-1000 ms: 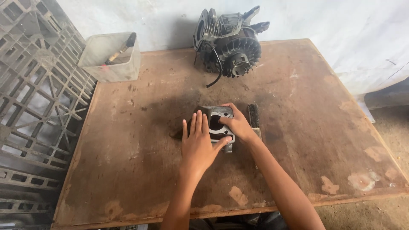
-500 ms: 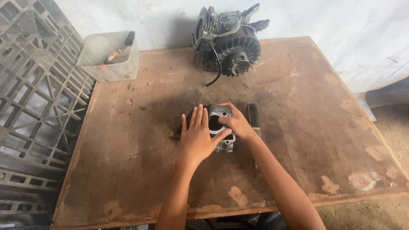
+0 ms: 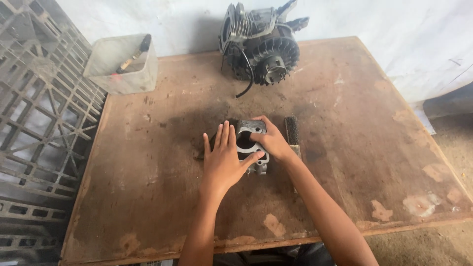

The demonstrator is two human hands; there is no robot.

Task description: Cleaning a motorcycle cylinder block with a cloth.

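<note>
Sitting near the middle of the worn wooden table (image 3: 148,197), a grey metal engine cylinder (image 3: 250,135) lies with its round bore facing up, on a dark oily stain in the wood. Both hands are on it. The left hand (image 3: 224,160) lies flat with its fingers stretched out and close together, covering the left side of the cylinder, the thumb reaching across the near edge of the casting. The right hand (image 3: 273,144) is curled around the right side of the cylinder, fingers bent over its far right corner and thumb at the rim of the bore, so it grips the part. Both forearms come in from the near edge of the table.

Just right of the right hand, a dark brush (image 3: 291,130) lies on the wood with its length running far to near; the right wrist covers its near end.

At the far edge of the table stands a small engine block (image 3: 261,47) with cooling fins and a finned round flywheel, a black cable hanging from it onto the table. At the far left corner sits a pale plastic tub (image 3: 123,74) holding a tool with a dark handle (image 3: 132,54). A grey plastic lattice crate (image 3: 34,123) stands against the left side of the table, and a pale wall (image 3: 394,29) runs behind.
</note>
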